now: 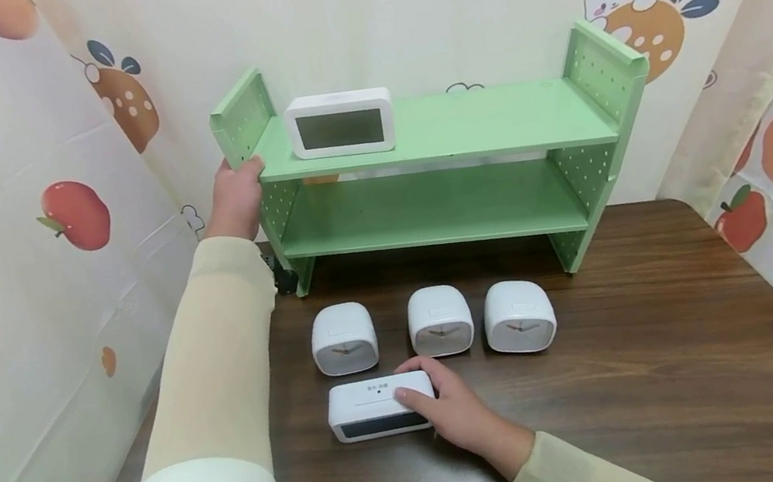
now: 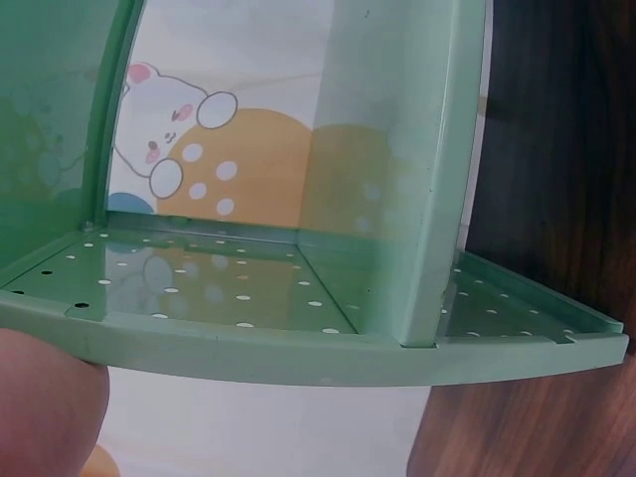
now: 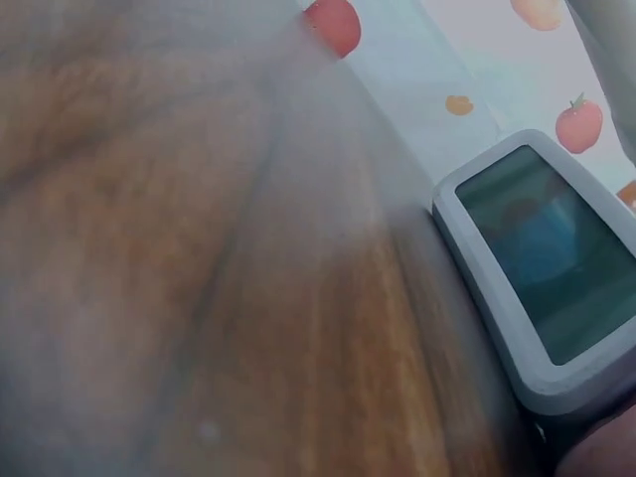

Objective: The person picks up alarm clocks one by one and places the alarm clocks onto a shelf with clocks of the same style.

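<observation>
My left hand [image 1: 238, 200] grips the left side of a green two-tier shelf [image 1: 426, 201], near the front corner of its upper board. In the left wrist view, part of that hand [image 2: 48, 407] shows beside the perforated side panel [image 2: 229, 288]. On the table, my right hand [image 1: 461, 410] holds the right end of a white digital clock [image 1: 361, 397], thumb on top and fingers behind. The right wrist view shows the dark screen of this clock [image 3: 552, 258]. A second white digital clock [image 1: 341, 123] stands on the upper board, toward the left.
Three small white analog clocks [image 1: 344, 339] stand in a row between the shelf and the held clock. The brown wooden table [image 1: 679, 363] extends to the right. Fruit-printed curtains [image 1: 53, 243] hang at the back and on both sides.
</observation>
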Motion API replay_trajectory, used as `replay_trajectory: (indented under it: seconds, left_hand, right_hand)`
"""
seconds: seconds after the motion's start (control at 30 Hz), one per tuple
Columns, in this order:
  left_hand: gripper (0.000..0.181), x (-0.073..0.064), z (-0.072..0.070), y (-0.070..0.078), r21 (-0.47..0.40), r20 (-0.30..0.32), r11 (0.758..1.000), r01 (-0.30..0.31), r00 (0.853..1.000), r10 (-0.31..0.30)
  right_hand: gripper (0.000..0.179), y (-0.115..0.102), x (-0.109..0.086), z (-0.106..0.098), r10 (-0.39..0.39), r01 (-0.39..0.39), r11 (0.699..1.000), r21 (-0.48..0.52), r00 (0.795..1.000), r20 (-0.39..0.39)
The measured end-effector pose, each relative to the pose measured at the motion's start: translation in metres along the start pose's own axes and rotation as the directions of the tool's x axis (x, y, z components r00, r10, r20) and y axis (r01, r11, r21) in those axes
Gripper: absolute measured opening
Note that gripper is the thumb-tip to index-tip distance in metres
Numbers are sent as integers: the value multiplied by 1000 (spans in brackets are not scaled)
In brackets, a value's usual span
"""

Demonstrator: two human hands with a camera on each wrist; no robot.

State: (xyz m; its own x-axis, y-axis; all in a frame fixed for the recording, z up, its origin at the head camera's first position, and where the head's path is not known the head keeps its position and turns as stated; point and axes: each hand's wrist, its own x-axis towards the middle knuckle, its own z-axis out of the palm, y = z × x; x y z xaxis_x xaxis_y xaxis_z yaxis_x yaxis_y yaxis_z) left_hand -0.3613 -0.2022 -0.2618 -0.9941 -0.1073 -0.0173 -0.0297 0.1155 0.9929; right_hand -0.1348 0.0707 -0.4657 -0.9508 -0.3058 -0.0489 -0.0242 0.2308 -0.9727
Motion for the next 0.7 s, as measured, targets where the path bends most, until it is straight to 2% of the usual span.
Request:
replay_trajectory:
  seconds: [0.2, 0.3, 0.43, 0.7]
  left_hand:
    - [56, 2, -1, -1, 1, 1, 1000, -4, 1000, 4]
    - [55, 2, -1, 0, -25, -1, 1000, -1, 1000, 1]
    - [53, 0, 0, 2, -53, 2, 999, -2, 1000, 2]
    - [52, -2, 0, 3, -52, 9, 999, 4, 1000, -3]
  right_hand:
    - [41, 2, 4, 3, -15, 16, 1000, 20, 1000, -11]
    - [46, 3, 5, 3, -10, 10, 999, 32, 1000, 6]
    - [41, 3, 6, 2, -16, 15, 1000, 19, 1000, 25]
    - [37, 5, 8, -3, -28, 28, 1000, -12, 999, 45]
